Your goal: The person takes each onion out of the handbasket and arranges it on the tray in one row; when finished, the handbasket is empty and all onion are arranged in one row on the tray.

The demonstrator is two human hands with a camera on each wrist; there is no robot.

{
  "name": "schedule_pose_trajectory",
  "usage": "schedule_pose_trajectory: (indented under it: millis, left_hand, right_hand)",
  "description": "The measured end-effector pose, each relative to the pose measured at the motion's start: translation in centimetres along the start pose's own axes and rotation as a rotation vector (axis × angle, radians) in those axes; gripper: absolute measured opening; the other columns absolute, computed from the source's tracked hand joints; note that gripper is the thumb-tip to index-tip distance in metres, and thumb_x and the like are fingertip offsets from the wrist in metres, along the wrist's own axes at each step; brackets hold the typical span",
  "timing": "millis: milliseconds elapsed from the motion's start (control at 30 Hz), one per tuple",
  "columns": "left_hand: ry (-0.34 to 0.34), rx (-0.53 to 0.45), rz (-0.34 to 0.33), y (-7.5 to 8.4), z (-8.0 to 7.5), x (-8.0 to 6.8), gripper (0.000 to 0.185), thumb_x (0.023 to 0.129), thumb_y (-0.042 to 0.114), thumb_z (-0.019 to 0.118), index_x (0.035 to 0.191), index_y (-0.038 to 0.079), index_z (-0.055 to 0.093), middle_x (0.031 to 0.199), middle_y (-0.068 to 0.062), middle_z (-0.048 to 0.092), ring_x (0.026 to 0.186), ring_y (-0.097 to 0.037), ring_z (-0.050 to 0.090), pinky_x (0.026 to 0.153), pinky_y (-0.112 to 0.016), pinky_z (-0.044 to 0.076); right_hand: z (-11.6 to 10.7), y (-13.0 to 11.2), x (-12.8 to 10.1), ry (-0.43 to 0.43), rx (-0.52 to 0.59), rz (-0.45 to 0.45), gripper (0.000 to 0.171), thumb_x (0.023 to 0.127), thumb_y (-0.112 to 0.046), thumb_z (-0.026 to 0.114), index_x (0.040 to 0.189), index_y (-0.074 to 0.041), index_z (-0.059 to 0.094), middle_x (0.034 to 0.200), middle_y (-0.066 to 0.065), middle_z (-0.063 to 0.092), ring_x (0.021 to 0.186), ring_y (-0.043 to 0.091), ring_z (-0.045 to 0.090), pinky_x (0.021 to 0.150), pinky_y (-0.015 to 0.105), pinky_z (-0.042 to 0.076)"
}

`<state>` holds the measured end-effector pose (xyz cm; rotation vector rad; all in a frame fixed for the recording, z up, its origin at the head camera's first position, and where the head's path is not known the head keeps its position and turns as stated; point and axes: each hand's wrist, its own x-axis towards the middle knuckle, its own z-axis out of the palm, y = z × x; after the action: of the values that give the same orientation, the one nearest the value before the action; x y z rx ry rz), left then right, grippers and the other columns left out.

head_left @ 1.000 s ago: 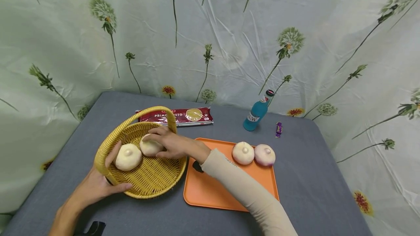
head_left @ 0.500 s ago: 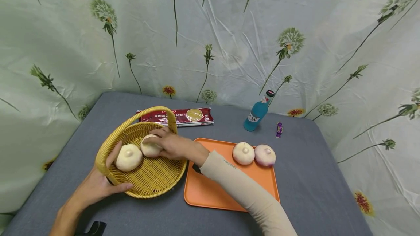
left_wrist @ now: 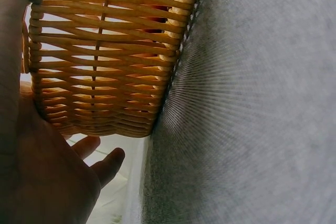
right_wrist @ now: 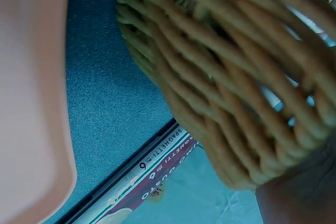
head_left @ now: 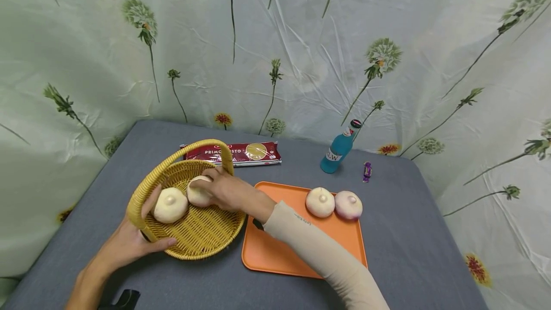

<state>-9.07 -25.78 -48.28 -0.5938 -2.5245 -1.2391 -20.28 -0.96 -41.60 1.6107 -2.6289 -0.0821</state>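
Observation:
On the left of the table stands a yellow wicker basket (head_left: 195, 240) with an arched handle. My left hand (head_left: 131, 240) grips its near-left rim, thumb at the front and fingers farther round the side. In the left wrist view that hand lies along the woven wall (left_wrist: 105, 56). Inside the basket are two pale onions. My right hand (head_left: 232, 190) reaches over the right rim and holds the farther onion (head_left: 198, 193) with curled fingers; its fingertips are partly hidden. The other onion (head_left: 170, 205) lies beside it, close to my left fingers.
Right of the basket lies an orange tray (head_left: 267, 250) under my right forearm, with two purple-tinged onions (head_left: 320, 202) at its far right corner. Behind are a red spaghetti packet (head_left: 258, 153), a blue bottle (head_left: 337, 153) and a purple-wrapped candy (head_left: 367, 171). A flowered curtain (head_left: 301, 61) hangs beyond the table.
My right fingers have curled in closer round the farther onion. My left hand keeps its grip on the basket, and the other things stay in place.

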Motion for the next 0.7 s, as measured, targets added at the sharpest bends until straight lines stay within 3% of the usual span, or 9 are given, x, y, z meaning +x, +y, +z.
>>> schedule_pose_trajectory:
  millis: [167, 433, 700]
  left_hand:
    - [-0.004, 0.002, -0.013, 0.1, -0.1, 0.0, 0.128, 0.055, 0.011, 0.096, 0.159, 0.004, 0.021, 0.154, -0.033, 0.025, 0.14, 0.008, 0.014, 0.107, -0.003, 0.009]
    - [0.005, -0.02, 0.021, 0.2, -0.1, 0.3, 0.129, 0.053, 0.006, 0.096, 0.158, 0.001, 0.022, 0.152, -0.036, 0.027, 0.141, 0.006, 0.017, 0.108, -0.004, 0.012]
    - [0.007, -0.016, 0.028, 0.1, -0.1, 0.4, 0.128, 0.053, 0.006, 0.097, 0.158, 0.001, 0.024, 0.152, -0.036, 0.029, 0.142, 0.005, 0.018, 0.109, -0.005, 0.012]
  right_hand:
    - [-0.3, -0.2, -0.3, 0.008, 0.025, 0.014, 0.051, 0.099, -0.027, 0.064, 0.147, -0.022, 0.047, 0.14, 0.01, 0.052, 0.129, 0.023, 0.049, 0.105, 0.028, 0.045]
    - [-1.3, -0.1, -1.4, -0.015, 0.228, 0.036, 0.051, 0.101, -0.024, 0.061, 0.149, -0.019, 0.044, 0.147, 0.015, 0.044, 0.126, 0.025, 0.055, 0.103, 0.028, 0.047]
    - [-1.5, -0.3, -2.8, 0.05, 0.193, -0.023, 0.05, 0.101, -0.024, 0.061, 0.147, -0.015, 0.045, 0.152, 0.012, 0.042, 0.131, 0.027, 0.05, 0.109, 0.037, 0.041]
